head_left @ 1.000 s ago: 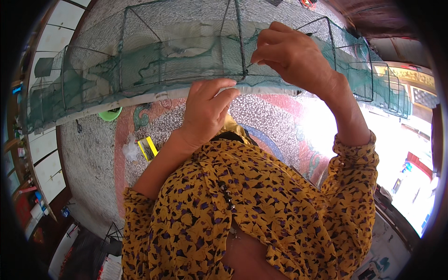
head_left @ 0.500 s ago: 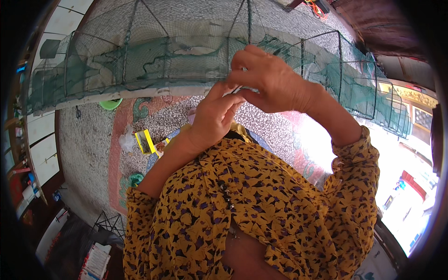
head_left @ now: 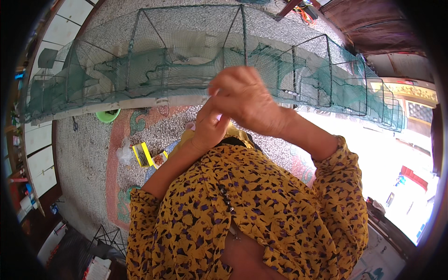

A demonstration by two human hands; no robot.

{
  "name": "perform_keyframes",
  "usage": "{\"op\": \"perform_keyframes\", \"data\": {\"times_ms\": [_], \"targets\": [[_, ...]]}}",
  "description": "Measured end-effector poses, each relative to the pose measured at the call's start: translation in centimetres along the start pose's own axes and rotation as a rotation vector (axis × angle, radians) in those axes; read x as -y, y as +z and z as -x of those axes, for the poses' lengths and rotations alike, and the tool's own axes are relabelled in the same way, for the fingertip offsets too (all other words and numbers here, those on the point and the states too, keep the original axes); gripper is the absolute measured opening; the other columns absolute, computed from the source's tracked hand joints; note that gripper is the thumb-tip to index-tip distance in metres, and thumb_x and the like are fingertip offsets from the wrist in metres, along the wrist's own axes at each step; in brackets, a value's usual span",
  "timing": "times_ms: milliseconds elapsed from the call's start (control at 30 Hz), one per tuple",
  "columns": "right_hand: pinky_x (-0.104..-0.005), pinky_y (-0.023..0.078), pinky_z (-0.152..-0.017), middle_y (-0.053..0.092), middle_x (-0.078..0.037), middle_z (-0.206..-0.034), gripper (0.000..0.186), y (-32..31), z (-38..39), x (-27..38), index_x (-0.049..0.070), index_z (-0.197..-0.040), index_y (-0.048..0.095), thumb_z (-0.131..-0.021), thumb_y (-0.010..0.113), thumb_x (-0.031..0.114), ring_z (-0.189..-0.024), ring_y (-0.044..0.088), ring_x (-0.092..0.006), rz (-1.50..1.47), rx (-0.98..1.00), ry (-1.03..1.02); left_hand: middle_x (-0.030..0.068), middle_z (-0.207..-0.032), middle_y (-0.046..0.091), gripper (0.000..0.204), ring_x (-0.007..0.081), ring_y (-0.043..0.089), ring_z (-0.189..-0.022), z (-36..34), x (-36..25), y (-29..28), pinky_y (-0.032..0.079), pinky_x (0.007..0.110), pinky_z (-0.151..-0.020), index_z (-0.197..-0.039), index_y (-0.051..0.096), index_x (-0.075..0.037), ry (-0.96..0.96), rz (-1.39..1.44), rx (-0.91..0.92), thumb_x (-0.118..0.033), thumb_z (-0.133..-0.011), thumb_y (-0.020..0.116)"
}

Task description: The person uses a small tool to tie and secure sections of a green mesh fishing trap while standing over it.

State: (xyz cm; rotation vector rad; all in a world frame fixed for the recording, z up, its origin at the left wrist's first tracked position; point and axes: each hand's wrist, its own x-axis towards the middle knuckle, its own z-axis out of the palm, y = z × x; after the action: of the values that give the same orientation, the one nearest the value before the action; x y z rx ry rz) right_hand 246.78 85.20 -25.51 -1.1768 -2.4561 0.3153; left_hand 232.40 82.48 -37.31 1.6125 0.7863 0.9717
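Both my hands meet in front of my chest, close to the near side of a long green net cage (head_left: 186, 77) on a dark wire frame. My left hand (head_left: 209, 128) is closed, its fingertips pinched together under the other hand. Over it, my right hand (head_left: 249, 102) is curled with the fingers bent inward, partly smeared by motion. Whatever lies between the fingers is hidden or too small to make out. The net's mesh stands just beyond the hands, and I cannot tell whether they touch it.
On the speckled floor stand a green basin (head_left: 108, 115), a yellow box (head_left: 142, 155) and a clear plastic bag (head_left: 124, 153). A second small yellow-edged box (head_left: 160, 159) holds brownish bits. A folding wire stand (head_left: 108, 239) is at lower left. Orange cord (head_left: 305, 16) lies at the far right.
My right hand has come down and slightly toward me, lying more over the left. The left hand has lowered a little. The view has shifted, showing more of the net's top.
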Motion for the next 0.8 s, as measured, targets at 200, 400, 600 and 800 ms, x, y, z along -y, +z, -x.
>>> {"op": "perform_keyframes", "data": {"times_ms": [200,400,600,800], "targets": [[-0.0331,0.048,-0.064,0.061,-0.004,-0.079,0.017,-1.2,0.2,0.0,0.008,-0.087,0.059,-0.073,0.068,0.008,-0.072,0.061,-0.0239,-0.352,-0.121,0.043,0.0131,-0.101,0.060,0.027,0.0261,0.060,-0.090,-0.4,-1.2,0.7,0.048,0.033,-0.078,-0.106,0.058,-0.001,-0.163,0.095,0.155,-0.016,-0.084,0.063],[-0.0276,0.047,-0.047,0.056,-0.007,-0.067,0.020,-8.2,-1.4,2.0,0.004,-0.098,0.049,-0.087,0.060,0.016,-0.056,0.058,-0.0165,-0.835,-0.480,-0.096,0.0134,-0.118,0.055,0.055,0.0279,0.050,-0.113,-4.6,-4.4,1.8,0.040,0.040,-0.095,-0.131,0.041,-0.004,0.119,-0.048,0.169,-0.012,-0.082,0.065],[-0.0200,0.042,-0.042,0.050,-0.004,-0.061,0.012,-8.1,-5.2,0.2,0.000,-0.098,0.041,-0.094,0.049,0.007,-0.048,0.047,-0.0079,-0.926,-0.637,-0.412,0.0107,-0.115,0.058,0.036,0.0284,0.047,-0.118,-6.1,-5.1,0.1,0.037,0.041,-0.097,-0.119,0.052,-0.008,0.099,0.020,0.211,-0.022,-0.087,0.061],[-0.0213,0.040,-0.044,0.046,0.000,-0.063,0.007,-7.3,-7.3,-2.5,0.006,-0.097,0.044,-0.098,0.043,0.013,-0.050,0.044,-0.0064,-0.740,-0.407,-0.198,0.0093,-0.099,0.064,0.021,0.0261,0.055,-0.110,-4.0,-5.0,-2.1,0.042,0.038,-0.091,-0.099,0.059,-0.006,-0.063,0.244,0.108,-0.024,-0.094,0.052]]}}
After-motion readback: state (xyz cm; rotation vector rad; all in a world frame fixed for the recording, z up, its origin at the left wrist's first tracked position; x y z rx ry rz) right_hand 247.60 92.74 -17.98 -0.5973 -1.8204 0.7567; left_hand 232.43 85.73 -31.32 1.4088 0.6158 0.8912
